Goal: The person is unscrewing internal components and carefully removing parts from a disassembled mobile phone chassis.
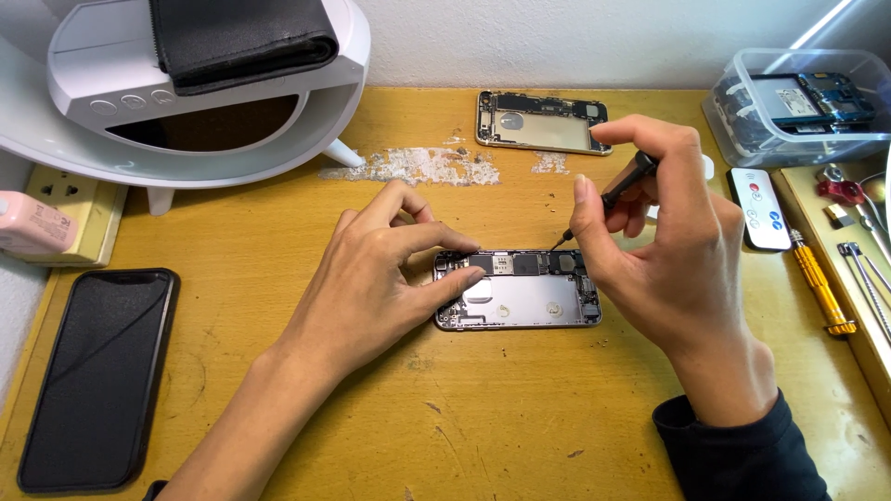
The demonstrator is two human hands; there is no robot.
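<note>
On the yellow wooden worktop [445,436], centre frame: opened phone chassis [517,289], lying flat, long side left-right, back shell up with logic board along its top edge.

Left hand [371,278]: fingers spread and curled, tips pressing down on the left end of the chassis, index finger lying over the board area, thumb at the lower left edge. Pinning it, not gripping anything.

Right hand [659,241]: pinching a slim black screwdriver [613,193] between thumb, index and middle fingers. Tool is tilted, tip pointing down-left and meeting the top edge of the chassis near its right end. Heel of the hand hangs just beside the right end of the chassis; dark sleeve at the wrist.

Around it:
- second phone frame [543,122], stripped, flat near the wall, well apart from the first one, above it
- patch of worn-off surface on the worktop, just left of that frame
- black phone [97,376], screen up, dark, at far left
- white stand [186,102] top left with a black folded case [246,37] on it
- pink object [32,224] on a wall socket at the left edge
- clear plastic box [798,102] top right, holding blue circuit parts
- small white remote [759,207] below the box, near the right hand
- yellow-handled screwdriver [821,283] plus tweezers [868,278] on the right

Cannot tell whether the tip is seated in a screw.
</note>
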